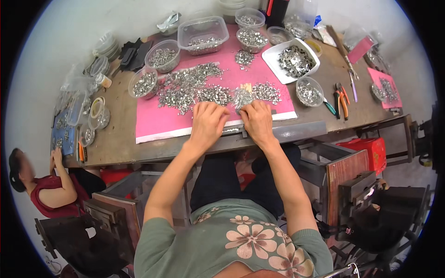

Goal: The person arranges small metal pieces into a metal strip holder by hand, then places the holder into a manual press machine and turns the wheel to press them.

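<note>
My left hand [207, 124] is at the front edge of a pink mat [157, 121], with its fingers curled down and together. Close by, my right hand [257, 121] is bent the same way, thumb and fingertips pressed together. Whatever either hand pinches is too small or hidden to name. Between and below the hands runs a narrow metal strip [232, 130] along the table edge. Just beyond the fingers lie heaps of small shiny metal pieces [214, 94], with a pile of thin silvery pieces [242, 97] nearest my right hand.
Clear plastic tubs [163, 56] of metal pieces stand behind the heaps, beside a white tray [293, 76]. Pliers [341, 101] with orange handles lie at right. A rounded metal ledge [301, 132] edges the table. On the far left a person in red [58, 194] sits working.
</note>
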### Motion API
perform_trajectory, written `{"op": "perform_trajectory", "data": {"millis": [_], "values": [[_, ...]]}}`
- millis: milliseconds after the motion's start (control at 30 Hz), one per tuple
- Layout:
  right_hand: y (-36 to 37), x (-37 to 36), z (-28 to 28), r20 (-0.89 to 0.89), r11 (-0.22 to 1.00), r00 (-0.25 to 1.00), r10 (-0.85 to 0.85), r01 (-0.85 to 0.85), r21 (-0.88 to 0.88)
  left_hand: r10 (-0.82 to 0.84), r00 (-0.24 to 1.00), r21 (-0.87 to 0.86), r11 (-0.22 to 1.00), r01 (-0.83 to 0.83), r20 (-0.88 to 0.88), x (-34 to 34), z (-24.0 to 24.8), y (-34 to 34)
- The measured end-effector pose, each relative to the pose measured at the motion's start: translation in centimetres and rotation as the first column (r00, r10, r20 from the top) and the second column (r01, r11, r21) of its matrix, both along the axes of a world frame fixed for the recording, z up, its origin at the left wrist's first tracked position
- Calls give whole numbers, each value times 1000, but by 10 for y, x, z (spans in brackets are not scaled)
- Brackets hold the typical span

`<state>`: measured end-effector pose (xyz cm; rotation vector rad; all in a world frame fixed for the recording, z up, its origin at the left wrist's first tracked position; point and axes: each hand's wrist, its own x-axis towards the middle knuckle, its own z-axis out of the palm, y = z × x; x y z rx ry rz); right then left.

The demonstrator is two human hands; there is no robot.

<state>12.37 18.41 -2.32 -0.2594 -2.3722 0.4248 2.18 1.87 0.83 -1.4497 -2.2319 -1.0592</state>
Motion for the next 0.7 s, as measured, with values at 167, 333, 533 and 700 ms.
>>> {"op": "perform_trajectory", "data": {"millis": [167,333,533,700], "values": [[4,-2,0,43,995,998,39,-35,-92,-170,982,-231,962,146,-87,-30,0,22],[13,4,-1,-43,959,993,108,-116,-259,-205,971,-403,905,139,-125,-40,-5,37],[11,7,6,-2,972,994,109,-107,-208,-322,929,-454,866,210,-184,-43,-7,39],[6,2,8,-3,992,997,82,-82,-94,-309,913,-503,852,142,-265,-30,-4,36]]}}
